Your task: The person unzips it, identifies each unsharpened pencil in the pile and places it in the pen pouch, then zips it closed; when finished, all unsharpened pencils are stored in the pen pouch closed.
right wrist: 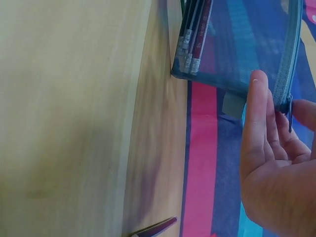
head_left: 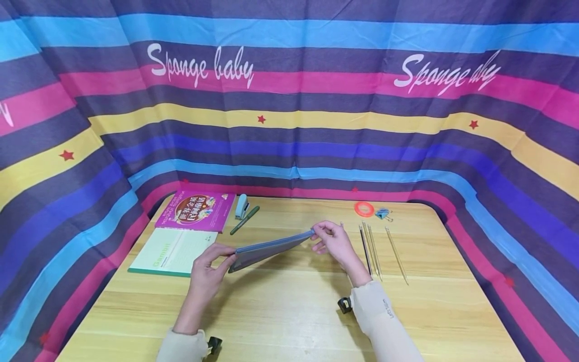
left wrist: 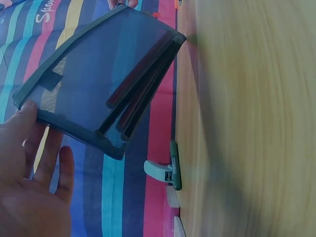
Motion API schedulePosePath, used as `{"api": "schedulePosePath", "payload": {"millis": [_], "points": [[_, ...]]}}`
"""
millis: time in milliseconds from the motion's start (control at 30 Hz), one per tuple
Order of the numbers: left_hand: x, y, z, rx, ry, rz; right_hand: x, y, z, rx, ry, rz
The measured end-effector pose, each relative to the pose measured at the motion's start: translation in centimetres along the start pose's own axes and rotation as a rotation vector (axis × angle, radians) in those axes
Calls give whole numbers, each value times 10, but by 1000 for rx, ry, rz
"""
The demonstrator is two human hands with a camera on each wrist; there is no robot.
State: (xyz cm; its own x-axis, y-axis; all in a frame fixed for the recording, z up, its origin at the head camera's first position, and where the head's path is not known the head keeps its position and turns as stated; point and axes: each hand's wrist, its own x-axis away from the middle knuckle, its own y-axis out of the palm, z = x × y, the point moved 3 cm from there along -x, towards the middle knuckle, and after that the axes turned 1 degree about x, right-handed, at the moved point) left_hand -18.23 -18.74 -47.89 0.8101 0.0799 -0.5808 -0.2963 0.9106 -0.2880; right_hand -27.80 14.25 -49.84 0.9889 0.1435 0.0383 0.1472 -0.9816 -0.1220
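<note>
A see-through blue mesh zip pouch [head_left: 273,247] hangs tilted above the middle of the table, held by both hands at its zipped edge. My left hand [head_left: 210,266] pinches one upper corner between thumb and fingers. At the opposite corner, my right hand [head_left: 334,246] grips the pouch beside the zipper pull [right wrist: 290,111]. The zipper [right wrist: 287,64] runs along the top and looks closed at the right end. Inside, several pencils [right wrist: 200,37] with metal ferrules lie together along the bottom edge, plain in the right wrist view.
On the left lie a purple book [head_left: 210,211] and a pale green notebook [head_left: 181,251], with a blue stapler [head_left: 242,206] and a green pen [head_left: 245,220] beside them. To the right are several loose pencils [head_left: 395,254], an orange ring [head_left: 364,209] and blue binder clips [head_left: 383,213]. A striped curtain [head_left: 298,120] encloses the table.
</note>
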Motion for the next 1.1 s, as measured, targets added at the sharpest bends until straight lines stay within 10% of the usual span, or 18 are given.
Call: {"api": "schedulePosePath", "payload": {"millis": [1100], "points": [[1,-7,-26,115,-518,-298,41,3,14,14,37,-92]]}}
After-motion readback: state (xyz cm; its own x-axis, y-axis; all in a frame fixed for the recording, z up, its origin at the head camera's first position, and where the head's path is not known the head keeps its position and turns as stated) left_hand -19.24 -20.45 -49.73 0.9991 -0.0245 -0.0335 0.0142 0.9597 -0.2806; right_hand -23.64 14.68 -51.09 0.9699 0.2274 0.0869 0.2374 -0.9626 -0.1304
